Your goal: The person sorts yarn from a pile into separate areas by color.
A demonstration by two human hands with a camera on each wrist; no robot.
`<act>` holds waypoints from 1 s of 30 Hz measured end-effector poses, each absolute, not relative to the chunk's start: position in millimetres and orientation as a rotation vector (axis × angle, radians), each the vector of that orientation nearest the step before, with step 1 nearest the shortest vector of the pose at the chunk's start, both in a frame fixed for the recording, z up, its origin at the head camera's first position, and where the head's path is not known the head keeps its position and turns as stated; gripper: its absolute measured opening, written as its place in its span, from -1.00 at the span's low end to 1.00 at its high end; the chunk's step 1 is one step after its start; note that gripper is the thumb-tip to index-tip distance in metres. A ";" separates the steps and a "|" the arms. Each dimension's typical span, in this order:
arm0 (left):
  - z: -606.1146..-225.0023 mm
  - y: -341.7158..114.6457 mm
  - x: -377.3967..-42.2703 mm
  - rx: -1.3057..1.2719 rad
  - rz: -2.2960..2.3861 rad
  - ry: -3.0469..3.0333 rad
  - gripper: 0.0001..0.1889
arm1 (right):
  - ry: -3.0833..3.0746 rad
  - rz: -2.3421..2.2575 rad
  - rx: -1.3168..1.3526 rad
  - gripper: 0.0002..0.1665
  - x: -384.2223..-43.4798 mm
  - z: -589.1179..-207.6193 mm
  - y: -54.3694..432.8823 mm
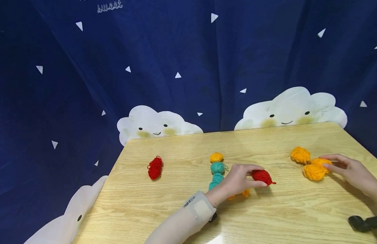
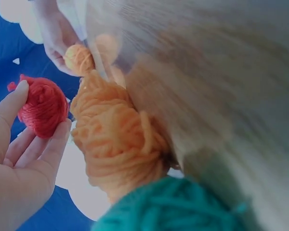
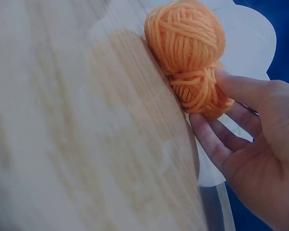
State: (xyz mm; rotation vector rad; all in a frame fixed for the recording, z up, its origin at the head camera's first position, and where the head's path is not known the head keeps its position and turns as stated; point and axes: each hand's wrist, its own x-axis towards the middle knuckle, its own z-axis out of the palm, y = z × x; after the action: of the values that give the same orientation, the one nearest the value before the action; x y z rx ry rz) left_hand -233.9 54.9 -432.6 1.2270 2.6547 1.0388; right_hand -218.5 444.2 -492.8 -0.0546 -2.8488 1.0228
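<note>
My left hand point(image 1: 238, 179) pinches a small red yarn ball point(image 1: 261, 177) between thumb and fingertips, over the middle right of the table. In the left wrist view the red ball point(image 2: 42, 107) appears between the fingers, beside orange yarn balls point(image 2: 118, 144) and a teal one point(image 2: 168, 209). At the right, my right hand point(image 1: 351, 169) has its thumb and fingers around an orange yarn ball point(image 1: 322, 164). Two more orange balls touch or lie close to it, one nearer point(image 1: 313, 171) and one farther left point(image 1: 300, 155). The right wrist view shows the gripped orange ball point(image 3: 200, 91) at the tabletop.
A column with a yellow ball point(image 1: 216, 157) and several teal balls point(image 1: 217, 168) stands mid-table, partly hidden by my left arm. Orange yarn point(image 1: 245, 192) peeks out below that wrist. Another red yarn bundle point(image 1: 155, 168) lies at the left. A dark blue curtain point(image 1: 176, 51) hangs behind the table.
</note>
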 end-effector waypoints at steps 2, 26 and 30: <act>-432.6 54.6 -232.9 1.196 1.104 2.627 -0.48 | -2.851 1.021 -0.048 -0.36 -218.8 -493.0 444.1; -434.7 28.1 -230.6 0.930 1.714 2.319 -0.57 | -2.835 0.995 -0.067 -0.35 -221.5 -495.2 443.7; -435.5 19.4 -233.4 0.915 1.723 2.298 -0.56 | -2.844 0.990 -0.080 -0.34 -221.2 -494.7 443.9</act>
State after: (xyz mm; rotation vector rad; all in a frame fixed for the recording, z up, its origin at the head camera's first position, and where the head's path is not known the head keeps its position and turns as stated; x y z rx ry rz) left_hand -233.4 19.4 -435.5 0.9148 2.2981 1.7233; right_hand -221.2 443.9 -494.7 -0.0798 -2.8438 0.9896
